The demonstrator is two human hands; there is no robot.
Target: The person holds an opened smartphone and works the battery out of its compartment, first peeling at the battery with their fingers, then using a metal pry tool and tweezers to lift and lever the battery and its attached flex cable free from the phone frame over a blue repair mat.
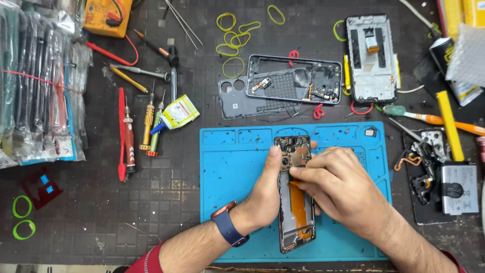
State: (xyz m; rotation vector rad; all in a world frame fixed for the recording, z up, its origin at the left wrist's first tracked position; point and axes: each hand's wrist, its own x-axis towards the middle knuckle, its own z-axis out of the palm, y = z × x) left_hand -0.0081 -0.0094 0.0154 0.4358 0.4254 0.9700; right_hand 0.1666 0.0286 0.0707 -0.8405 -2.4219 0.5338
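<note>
Nearest to us, our two forearms come up from the bottom edge, the left one wearing a blue wristband (230,227). Our left hand (265,194) has its grip clamped on the left edge of an opened phone (296,222), thumb laid up along the frame. Our right hand (339,187) has its fingertips pinched together on the top of an orange ribbon cable (299,205) inside the phone; we cannot tell whether the pinch has actually caught the cable. The phone lies between both hands on a blue mat (237,151), its long axis running away from us, and the cable runs the same way, down toward us from the right fingertips. The right hand is nearer the cable. Farther out on the counter (166,197) lie a grey back cover (237,103), a second phone frame (371,58), screwdrivers (146,124) and yellow rubber bands (235,40).
</note>
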